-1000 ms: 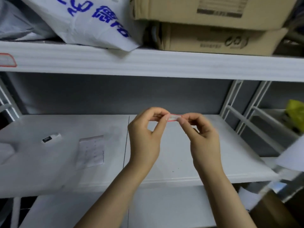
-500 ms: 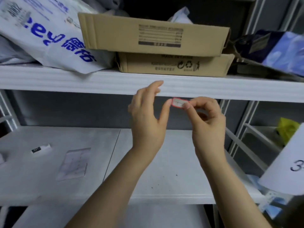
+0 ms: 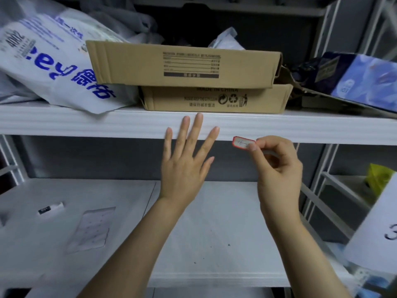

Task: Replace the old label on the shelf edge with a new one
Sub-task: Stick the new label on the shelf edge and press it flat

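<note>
Step in hand looks like placement of the new label: right hand [image 3: 277, 168] pinches the red-bordered label [image 3: 243, 143] by its right end between thumb and forefinger, holding it just in front of the lower lip of the shelf edge [image 3: 300, 130]; can't tell if it touches yet. Left hand [image 3: 184, 160] is apart from the right, fingers straight and spread, fingertips laid against the shelf edge just left of the label; no old label visible on this stretch, so removal seems done. Next move calls for squaring the label to the edge, pressing one end down first, then smoothing it flat without creasing.
</note>
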